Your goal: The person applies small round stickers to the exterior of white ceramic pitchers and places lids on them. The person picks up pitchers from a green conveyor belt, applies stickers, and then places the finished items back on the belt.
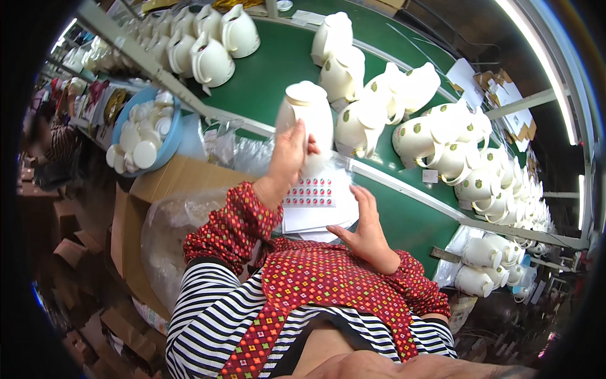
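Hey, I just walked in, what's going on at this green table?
A person's left hand is holding a white pitcher over the green table. Their right hand is open and holds nothing, just right of a sheet with rows of small red marks, which looks like stickers. More cream pitchers stand or lie ahead and to the right, several with green designs. Off to the left, a blue basin holds round white lids.

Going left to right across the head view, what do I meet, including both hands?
Blue basin → left hand gripping a white jug → open right hand → white vessels at lower right.
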{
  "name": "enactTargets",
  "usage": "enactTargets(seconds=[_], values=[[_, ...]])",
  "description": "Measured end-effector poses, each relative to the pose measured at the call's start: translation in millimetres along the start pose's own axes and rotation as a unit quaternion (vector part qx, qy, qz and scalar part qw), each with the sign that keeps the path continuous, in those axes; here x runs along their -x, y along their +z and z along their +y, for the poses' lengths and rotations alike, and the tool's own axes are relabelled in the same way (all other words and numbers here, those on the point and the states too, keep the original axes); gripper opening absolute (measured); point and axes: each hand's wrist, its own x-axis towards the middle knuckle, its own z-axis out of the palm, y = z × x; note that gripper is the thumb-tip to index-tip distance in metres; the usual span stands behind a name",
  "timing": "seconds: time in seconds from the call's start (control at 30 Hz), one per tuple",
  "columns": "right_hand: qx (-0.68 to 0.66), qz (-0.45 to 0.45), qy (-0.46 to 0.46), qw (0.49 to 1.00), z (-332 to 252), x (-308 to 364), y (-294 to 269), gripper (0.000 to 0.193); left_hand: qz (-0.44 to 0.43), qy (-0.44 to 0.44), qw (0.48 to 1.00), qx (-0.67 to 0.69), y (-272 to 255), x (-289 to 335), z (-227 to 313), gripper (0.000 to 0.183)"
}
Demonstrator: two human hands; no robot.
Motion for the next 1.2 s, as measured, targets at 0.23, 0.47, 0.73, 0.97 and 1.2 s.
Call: enactTargets(seconds=[0.23, 0.47, 0.73, 0.97, 1.2], values=[[-0.058, -0.089, 0.081, 0.991, 37, -11, 11, 0.052, 0.041, 0.174, 0.982, -0.063, 0, -157, -31, 0.072], [-0.022, -0.066, 0.068, 0.995, 75, -38, 33, 0.043, 0.025, 0.165, 0.977, -0.136, -29, -206, -84, 0.076], [0.025, -0.042, 0.116, 0.992, 113, -82, 76, 0.053, 0.187, 0.282, 0.879, -0.335, -87, -132, -122, 0.039], [0.149, -0.045, -0.043, 0.987, 136, -131, 123, 0.059, -0.162, 0.188, 0.71, -0.66, -130, -33, -152, 0.057], [0.164, -0.073, -0.087, 0.98, 152, -141, 143, 0.027, -0.136, 0.196, 0.718, -0.654, -128, -29, -164, 0.034]])
